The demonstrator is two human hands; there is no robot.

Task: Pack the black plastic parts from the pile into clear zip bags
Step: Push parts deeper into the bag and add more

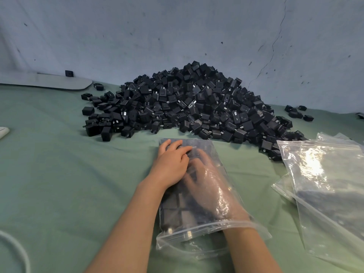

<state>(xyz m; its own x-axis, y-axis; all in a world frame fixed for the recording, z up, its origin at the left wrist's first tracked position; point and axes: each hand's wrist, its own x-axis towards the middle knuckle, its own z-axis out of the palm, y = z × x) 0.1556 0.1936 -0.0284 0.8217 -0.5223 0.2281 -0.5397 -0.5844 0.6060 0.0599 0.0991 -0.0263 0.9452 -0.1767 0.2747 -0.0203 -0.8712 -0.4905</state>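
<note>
Left hand [173,164] lies flat on the zip bag [197,235], fingers together; right hand [208,188] is inside among black parts [171,211], grip too blurry to tell. Pile [189,103] sits just behind.

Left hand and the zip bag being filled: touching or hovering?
Touching. Head view: the left hand lies palm-down on the zip bag, fingers flat against its plastic, no gap visible.

Pile of charger plugs [197,103] against the wall [177,26]; before it, on the table [69,174], zip bag [208,152] (right hand [212,186] inside, left hand [171,164] atop); spare zip bags [323,174] rightward.
</note>
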